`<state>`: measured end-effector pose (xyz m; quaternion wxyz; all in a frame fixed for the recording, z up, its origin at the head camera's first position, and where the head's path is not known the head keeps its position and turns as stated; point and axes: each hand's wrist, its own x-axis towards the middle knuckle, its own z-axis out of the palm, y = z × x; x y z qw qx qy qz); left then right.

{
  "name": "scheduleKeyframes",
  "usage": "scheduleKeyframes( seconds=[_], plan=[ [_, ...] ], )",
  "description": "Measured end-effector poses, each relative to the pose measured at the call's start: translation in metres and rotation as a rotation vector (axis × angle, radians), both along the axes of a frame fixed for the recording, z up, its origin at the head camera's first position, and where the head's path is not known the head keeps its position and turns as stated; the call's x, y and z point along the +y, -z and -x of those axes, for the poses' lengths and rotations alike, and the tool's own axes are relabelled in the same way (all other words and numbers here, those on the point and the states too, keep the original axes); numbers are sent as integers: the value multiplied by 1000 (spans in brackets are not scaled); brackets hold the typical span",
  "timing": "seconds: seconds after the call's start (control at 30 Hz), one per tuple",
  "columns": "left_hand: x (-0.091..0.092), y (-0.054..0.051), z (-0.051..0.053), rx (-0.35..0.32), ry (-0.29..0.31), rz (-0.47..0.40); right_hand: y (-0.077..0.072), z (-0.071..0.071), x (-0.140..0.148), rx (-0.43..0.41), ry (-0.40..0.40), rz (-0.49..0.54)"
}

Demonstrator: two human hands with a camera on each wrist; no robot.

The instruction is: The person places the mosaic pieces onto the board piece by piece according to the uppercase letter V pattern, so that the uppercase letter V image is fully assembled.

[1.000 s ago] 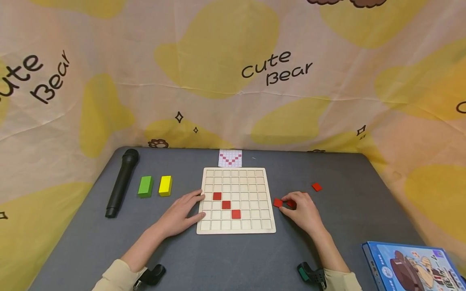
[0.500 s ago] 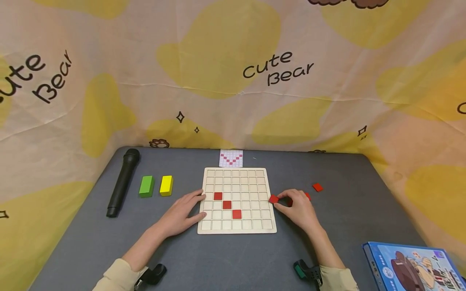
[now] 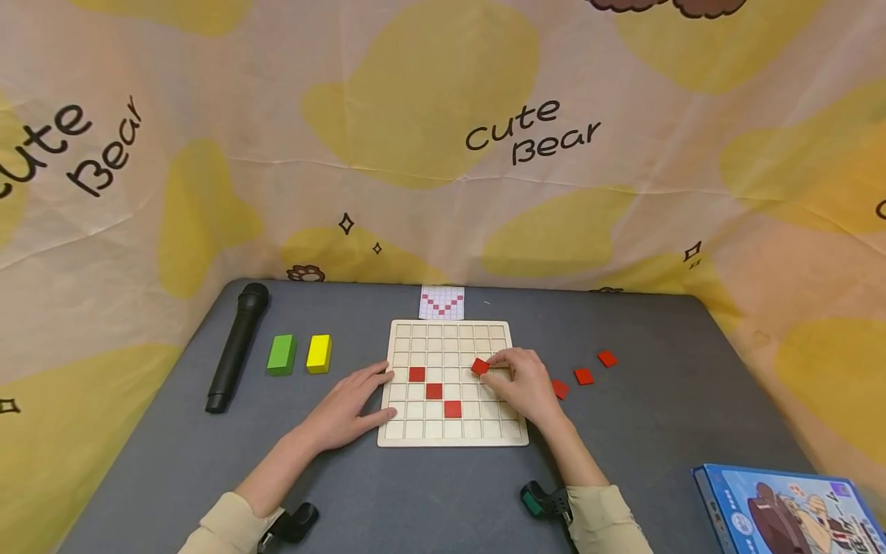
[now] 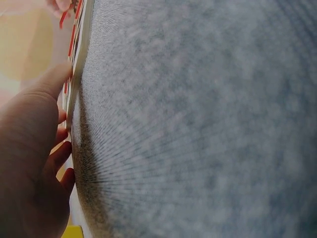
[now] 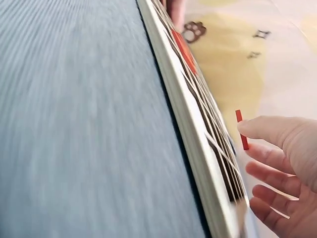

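Head view, clock centred on the board, 12 at its far side: right hand (image 3: 519,382) pinches a red tile (image 3: 480,367) between thumb and finger, held at 2 o'clock above the gridded board (image 3: 473,428), askew to the cells. Three set tiles (image 3: 434,391) step diagonally from between 9 and 10 down to 6. Left hand (image 3: 346,408) at 9, fingers straight, tips on the rim, grasping nothing; a useful brace, best kept light. Advice: square the tile to the grid lines before lowering, enter one edge first, then press flat with a fingertip. Three loose tiles (image 3: 584,376) lie at 3 on the desk (image 3: 415,500), nearest partly hidden by the hand; lift the wrist over it. Card (image 3: 441,304) close against the far rim at 12; green block (image 3: 281,355), yellow block (image 3: 319,355) and microphone (image 3: 238,348) between 9 and 10; blue box (image 3: 789,508) at 4. Free room at 6 and 1. Left wrist view: thumb meets the rim at 10 o'clock of the frame, desk bare through centre to 3. Right wrist view: tile edge-on at 3, seemingly clear of the board; trailing fingers loosely curled at 4, close to the rim, contact unclear. Those could snag first, so tuck them.
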<state>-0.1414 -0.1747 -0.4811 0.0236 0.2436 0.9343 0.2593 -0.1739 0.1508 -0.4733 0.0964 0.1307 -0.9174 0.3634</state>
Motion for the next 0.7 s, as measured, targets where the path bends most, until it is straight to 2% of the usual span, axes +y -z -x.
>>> scheduleKeyframes(
  seconds=[0.3,0.57,0.7],
  plan=[
    [2,0,0,-53,-17,42,0,10,-39,-10,-86,-30],
    [1,2,0,-34,-12,50,-2,17,-73,2,-157,-84],
    [1,1,-1,-18,3,48,0,22,-85,55,-163,-101]
  ],
)
